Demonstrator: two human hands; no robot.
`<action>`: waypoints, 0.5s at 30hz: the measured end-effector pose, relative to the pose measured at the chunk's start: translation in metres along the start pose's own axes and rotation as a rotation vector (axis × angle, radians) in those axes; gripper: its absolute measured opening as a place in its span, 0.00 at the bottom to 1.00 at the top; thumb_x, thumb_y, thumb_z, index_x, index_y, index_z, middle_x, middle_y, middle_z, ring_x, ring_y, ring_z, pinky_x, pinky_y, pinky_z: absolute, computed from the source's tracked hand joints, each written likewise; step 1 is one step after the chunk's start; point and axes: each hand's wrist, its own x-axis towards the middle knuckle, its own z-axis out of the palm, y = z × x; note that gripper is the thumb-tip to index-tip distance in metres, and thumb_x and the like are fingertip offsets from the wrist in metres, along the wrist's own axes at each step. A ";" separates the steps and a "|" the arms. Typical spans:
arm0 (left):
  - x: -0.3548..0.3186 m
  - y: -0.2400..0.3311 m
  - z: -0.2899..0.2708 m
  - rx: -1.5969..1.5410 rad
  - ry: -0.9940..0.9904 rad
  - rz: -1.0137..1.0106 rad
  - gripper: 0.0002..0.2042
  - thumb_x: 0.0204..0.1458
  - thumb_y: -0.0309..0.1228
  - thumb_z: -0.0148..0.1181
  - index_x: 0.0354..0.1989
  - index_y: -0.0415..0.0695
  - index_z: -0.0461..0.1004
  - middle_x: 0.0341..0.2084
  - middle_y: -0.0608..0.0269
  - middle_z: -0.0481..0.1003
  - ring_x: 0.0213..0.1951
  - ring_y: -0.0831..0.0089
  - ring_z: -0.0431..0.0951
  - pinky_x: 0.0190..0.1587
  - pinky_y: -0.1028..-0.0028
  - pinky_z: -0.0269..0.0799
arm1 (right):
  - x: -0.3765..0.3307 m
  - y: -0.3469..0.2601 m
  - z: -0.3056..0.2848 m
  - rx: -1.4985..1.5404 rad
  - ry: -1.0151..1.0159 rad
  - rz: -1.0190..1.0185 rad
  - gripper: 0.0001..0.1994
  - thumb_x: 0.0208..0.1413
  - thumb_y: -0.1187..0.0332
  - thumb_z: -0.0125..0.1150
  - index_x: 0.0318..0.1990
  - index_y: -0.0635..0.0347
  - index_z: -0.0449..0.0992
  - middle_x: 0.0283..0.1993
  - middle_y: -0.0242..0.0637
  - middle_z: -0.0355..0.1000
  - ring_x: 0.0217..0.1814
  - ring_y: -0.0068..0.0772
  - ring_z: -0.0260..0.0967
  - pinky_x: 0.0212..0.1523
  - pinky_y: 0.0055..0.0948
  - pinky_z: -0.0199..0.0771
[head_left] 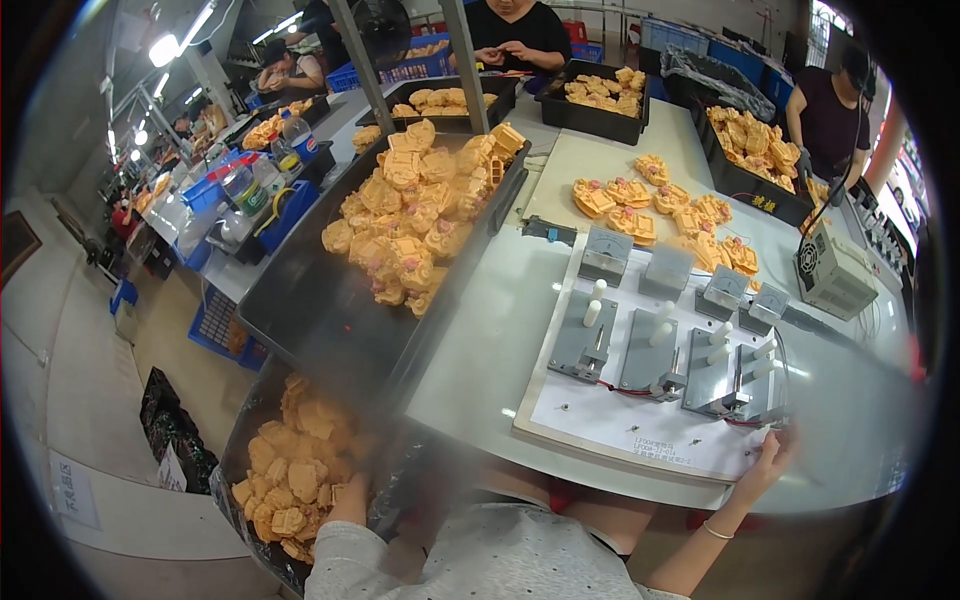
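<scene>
My left hand [349, 499] reaches down into a lined bin [238, 440] at the lower left and touches a heap of yellow-orange moulded plastic parts [290, 480]. Its fingers are hidden among the parts and the haze. My right hand [768, 462] rests at the near right corner of a white fixture board [600, 415], fingers loosely extended with nothing visible in them. Standing on the board are grey metal plates [648, 350] with white pegs and small clamps, red wires, and a row of panel meters [606, 256] behind them.
A large black tray [300, 300] heaped with orange parts stands left of the fixture. Loose orange assemblies [630, 200] lie beyond the meters. A beige power supply box [836, 268] sits at the right, near another filled black tray [755, 195]. Metal posts [463, 65] rise behind. Co-workers sit across the table.
</scene>
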 end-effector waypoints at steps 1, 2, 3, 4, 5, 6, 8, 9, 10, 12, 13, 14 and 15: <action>-0.002 0.001 0.000 0.013 -0.008 0.006 0.25 0.51 0.37 0.60 0.55 0.39 0.64 0.49 0.54 0.70 0.43 0.58 0.75 0.49 0.65 0.70 | 0.000 0.001 0.000 0.013 -0.002 0.005 0.19 0.52 0.73 0.51 0.54 0.63 0.64 0.39 0.30 0.60 0.41 0.21 0.56 0.43 0.20 0.58; -0.001 0.002 -0.005 0.026 -0.016 0.011 0.25 0.51 0.36 0.60 0.55 0.39 0.64 0.49 0.54 0.70 0.43 0.59 0.75 0.48 0.65 0.70 | 0.000 0.002 -0.001 0.025 -0.004 0.011 0.19 0.52 0.73 0.51 0.54 0.63 0.64 0.39 0.30 0.60 0.41 0.21 0.56 0.43 0.20 0.58; -0.002 0.003 -0.006 0.038 -0.023 0.017 0.25 0.51 0.36 0.60 0.55 0.39 0.64 0.49 0.54 0.70 0.43 0.59 0.75 0.48 0.65 0.70 | 0.001 0.001 0.000 0.023 -0.002 0.013 0.19 0.52 0.73 0.51 0.54 0.63 0.64 0.39 0.30 0.60 0.41 0.21 0.56 0.43 0.20 0.58; 0.001 0.005 -0.007 0.049 -0.030 0.023 0.25 0.51 0.36 0.60 0.55 0.39 0.64 0.49 0.54 0.70 0.42 0.59 0.75 0.48 0.65 0.70 | 0.001 0.000 0.001 0.033 0.005 0.011 0.19 0.52 0.73 0.51 0.54 0.63 0.64 0.39 0.30 0.60 0.41 0.21 0.56 0.43 0.20 0.58; 0.000 0.005 -0.004 0.060 -0.039 0.025 0.24 0.51 0.36 0.60 0.55 0.39 0.64 0.49 0.54 0.70 0.42 0.59 0.75 0.48 0.65 0.70 | 0.000 -0.003 0.001 0.041 0.011 0.011 0.20 0.52 0.73 0.51 0.54 0.63 0.64 0.39 0.30 0.60 0.41 0.21 0.56 0.43 0.20 0.58; -0.001 0.003 -0.002 0.069 -0.047 0.028 0.24 0.51 0.36 0.60 0.55 0.39 0.64 0.49 0.55 0.70 0.42 0.59 0.75 0.48 0.65 0.70 | 0.000 -0.002 0.001 0.036 0.008 0.015 0.20 0.52 0.73 0.51 0.54 0.63 0.64 0.39 0.30 0.60 0.41 0.21 0.56 0.43 0.20 0.58; 0.003 0.002 -0.007 0.084 -0.063 0.033 0.24 0.51 0.36 0.60 0.54 0.39 0.65 0.49 0.55 0.70 0.42 0.60 0.75 0.47 0.65 0.71 | 0.001 0.002 0.001 0.021 0.002 0.014 0.19 0.52 0.73 0.51 0.54 0.64 0.64 0.39 0.30 0.60 0.41 0.21 0.56 0.44 0.20 0.58; 0.002 0.001 -0.010 0.089 -0.068 0.036 0.24 0.51 0.35 0.60 0.54 0.39 0.65 0.48 0.55 0.70 0.42 0.60 0.75 0.47 0.66 0.71 | 0.001 0.002 0.001 0.018 -0.003 0.014 0.19 0.52 0.73 0.51 0.54 0.64 0.64 0.39 0.30 0.60 0.41 0.21 0.56 0.44 0.20 0.58; -0.001 0.002 -0.007 0.094 -0.074 0.038 0.23 0.51 0.35 0.60 0.54 0.39 0.65 0.48 0.56 0.70 0.42 0.60 0.75 0.47 0.66 0.71 | 0.002 0.003 0.001 0.031 0.009 0.021 0.19 0.53 0.73 0.51 0.54 0.64 0.64 0.39 0.30 0.60 0.41 0.21 0.56 0.44 0.20 0.58; -0.005 -0.003 -0.010 0.108 -0.084 0.039 0.23 0.51 0.35 0.60 0.54 0.39 0.65 0.48 0.56 0.70 0.41 0.61 0.75 0.47 0.66 0.71 | -0.001 -0.002 0.002 0.042 0.016 0.034 0.19 0.53 0.73 0.51 0.54 0.64 0.65 0.39 0.30 0.60 0.41 0.21 0.56 0.44 0.20 0.58; -0.006 -0.005 -0.014 0.115 -0.088 0.038 0.23 0.51 0.35 0.60 0.54 0.39 0.66 0.48 0.56 0.70 0.41 0.61 0.75 0.47 0.66 0.71 | -0.002 -0.004 0.006 0.053 0.018 0.027 0.19 0.53 0.74 0.51 0.54 0.64 0.65 0.40 0.30 0.61 0.42 0.21 0.56 0.44 0.21 0.58; -0.011 -0.013 -0.023 0.122 -0.092 0.040 0.23 0.51 0.35 0.60 0.53 0.39 0.66 0.48 0.56 0.70 0.41 0.61 0.75 0.46 0.66 0.71 | -0.001 -0.007 0.007 0.063 0.023 0.019 0.19 0.53 0.74 0.51 0.54 0.64 0.65 0.40 0.30 0.61 0.42 0.21 0.56 0.45 0.21 0.58; -0.041 -0.049 -0.032 0.124 -0.073 0.023 0.22 0.51 0.35 0.60 0.53 0.39 0.66 0.48 0.57 0.71 0.41 0.61 0.75 0.46 0.66 0.72 | 0.001 0.000 0.011 0.086 0.000 0.026 0.19 0.53 0.74 0.51 0.54 0.64 0.65 0.40 0.30 0.61 0.42 0.21 0.56 0.45 0.21 0.58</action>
